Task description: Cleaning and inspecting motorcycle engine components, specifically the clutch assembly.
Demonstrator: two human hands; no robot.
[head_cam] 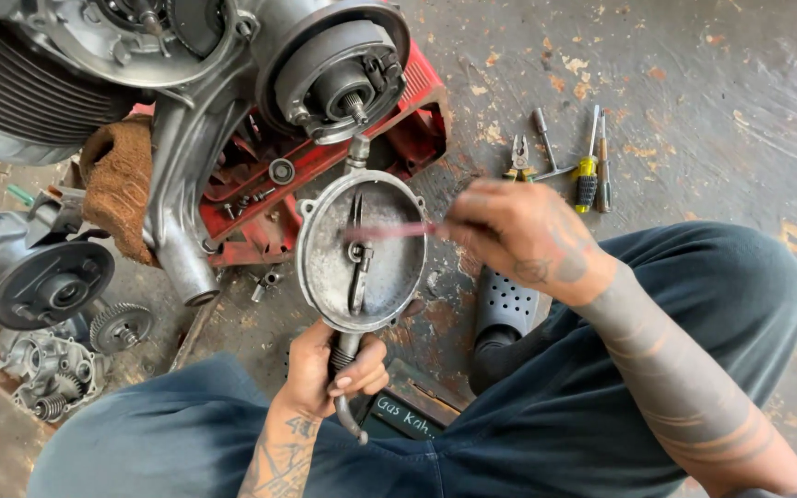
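Holding the round metal cover (362,244) by its stem, we have our left hand (334,369) closed tight around the threaded neck at the bottom, just above our lap. The cover sits upright between our knees, its hollow face turned up toward us, with a thin lever lying down its middle.

Our right hand (523,231) is pinched shut on a slim reddish brush (389,231), blurred in the picture, whose tip lies across the inside of the cover near the lever. We judge this to be the cleaning step: the inner face looks grey and grimy, and the brush is working over it.

To carry on, the next pass would call for a steady grip on the stem and short strokes around the lever and into the rim, where dirt tends to collect; tilting the cover a little would help reach the edge.

Around us, on the stained floor (712,83), lie pliers (518,157), a yellow-handled screwdriver (587,175) and other small tools, well apart from the hands. A big engine (186,83) rests on a red stand (417,111) just beyond the cover, with a brown rag (122,184) draped on it. A gear (122,326) and other dark engine parts sit to the left.
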